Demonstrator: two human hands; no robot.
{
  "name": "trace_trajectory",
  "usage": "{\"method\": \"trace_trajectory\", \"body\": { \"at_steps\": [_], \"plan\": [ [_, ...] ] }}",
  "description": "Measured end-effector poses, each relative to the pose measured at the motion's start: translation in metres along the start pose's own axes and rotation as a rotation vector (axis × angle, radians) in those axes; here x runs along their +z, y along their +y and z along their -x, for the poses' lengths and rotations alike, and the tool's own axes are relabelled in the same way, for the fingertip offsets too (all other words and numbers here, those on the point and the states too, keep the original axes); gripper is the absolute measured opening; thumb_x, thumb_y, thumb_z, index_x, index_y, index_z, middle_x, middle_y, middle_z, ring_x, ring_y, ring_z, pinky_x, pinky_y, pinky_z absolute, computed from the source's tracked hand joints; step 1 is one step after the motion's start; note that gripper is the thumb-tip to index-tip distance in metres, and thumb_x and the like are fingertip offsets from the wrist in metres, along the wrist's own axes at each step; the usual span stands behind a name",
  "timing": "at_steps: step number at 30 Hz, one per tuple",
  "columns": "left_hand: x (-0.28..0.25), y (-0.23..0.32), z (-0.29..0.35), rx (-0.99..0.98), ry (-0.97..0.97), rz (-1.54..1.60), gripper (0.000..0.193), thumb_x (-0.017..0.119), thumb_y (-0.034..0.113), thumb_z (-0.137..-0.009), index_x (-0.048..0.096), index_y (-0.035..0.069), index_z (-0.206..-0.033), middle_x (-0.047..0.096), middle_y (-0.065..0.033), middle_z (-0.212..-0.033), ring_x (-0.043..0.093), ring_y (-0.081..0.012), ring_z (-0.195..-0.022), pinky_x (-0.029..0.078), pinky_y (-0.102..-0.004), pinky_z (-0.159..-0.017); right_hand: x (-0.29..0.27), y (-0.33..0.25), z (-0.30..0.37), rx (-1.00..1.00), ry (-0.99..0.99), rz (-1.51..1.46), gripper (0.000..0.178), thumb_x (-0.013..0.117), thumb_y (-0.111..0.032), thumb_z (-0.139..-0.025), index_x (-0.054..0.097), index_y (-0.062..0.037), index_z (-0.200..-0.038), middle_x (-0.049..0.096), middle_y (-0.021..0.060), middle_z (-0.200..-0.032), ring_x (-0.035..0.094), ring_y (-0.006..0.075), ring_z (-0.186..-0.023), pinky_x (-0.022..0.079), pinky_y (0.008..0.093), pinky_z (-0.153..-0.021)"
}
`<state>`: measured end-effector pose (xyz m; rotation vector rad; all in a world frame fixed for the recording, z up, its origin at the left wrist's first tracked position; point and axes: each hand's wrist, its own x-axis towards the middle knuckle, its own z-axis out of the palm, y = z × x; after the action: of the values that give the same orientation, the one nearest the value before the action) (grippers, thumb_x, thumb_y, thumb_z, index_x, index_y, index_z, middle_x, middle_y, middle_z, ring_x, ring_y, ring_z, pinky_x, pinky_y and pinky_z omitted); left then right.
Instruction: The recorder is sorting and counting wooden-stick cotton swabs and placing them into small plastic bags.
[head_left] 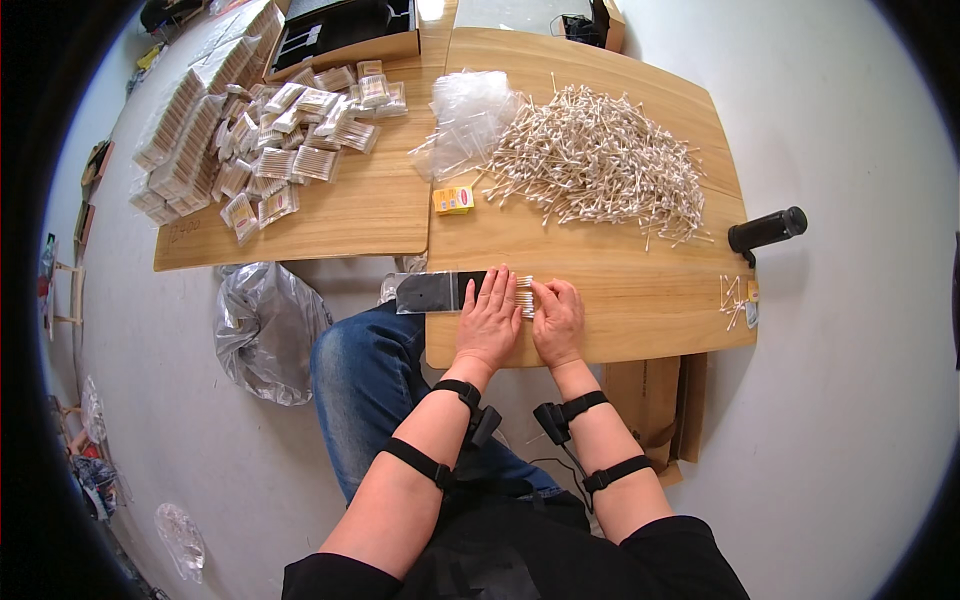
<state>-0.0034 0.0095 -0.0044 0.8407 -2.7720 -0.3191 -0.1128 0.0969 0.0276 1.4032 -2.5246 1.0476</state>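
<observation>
My left hand [489, 318] lies flat on a small clear bag with a black backing [432, 292] at the near edge of the wooden table [640, 300]. My right hand [557, 318] rests beside it, fingers on a short row of cotton swabs [524, 296] between the two hands. The swabs seem to sit at the bag's mouth; how far inside they are is hidden by my fingers. A large loose heap of cotton swabs [600, 160] lies farther back on the same table.
A crumpled clear plastic bag [465, 120] and a small yellow box [452, 200] sit left of the heap. Several filled swab packets [285, 140] cover the left table. A black cylinder [767, 229] juts off the right edge. A few stray swabs [733, 297] lie at the right.
</observation>
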Motion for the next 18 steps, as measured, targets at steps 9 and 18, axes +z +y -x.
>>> {"method": "trace_trajectory", "body": {
  "at_steps": [9, 18],
  "plan": [
    [0.001, 0.0002, 0.0002, -0.001, -0.002, 0.013, 0.06, 0.046, 0.037, -0.098, 0.036, 0.01, -0.151, 0.03, -0.0059, -0.16, 0.024, -0.0204, -0.149, 0.013, -0.0448, -0.122, 0.0021, 0.002, 0.0001, 0.0, -0.015, 0.041, 0.03, 0.062, -0.005, -0.08, 0.068, -0.0113, -0.109, 0.058, 0.0095, -0.106, 0.055, 0.0302, -0.108, 0.044, 0.0431, -0.094],
    [0.0025, -0.0002, -0.0011, 0.003, 0.017, 0.024, 0.062, 0.048, 0.037, -0.096, 0.037, 0.01, -0.151, 0.031, -0.0061, -0.16, 0.024, -0.02, -0.149, 0.015, -0.0456, -0.122, 0.0034, 0.0015, -0.0025, 0.01, -0.025, 0.092, 0.028, 0.062, -0.008, -0.081, 0.067, -0.0122, -0.108, 0.058, 0.0093, -0.107, 0.056, 0.0296, -0.109, 0.043, 0.0428, -0.094]
  ]
}}
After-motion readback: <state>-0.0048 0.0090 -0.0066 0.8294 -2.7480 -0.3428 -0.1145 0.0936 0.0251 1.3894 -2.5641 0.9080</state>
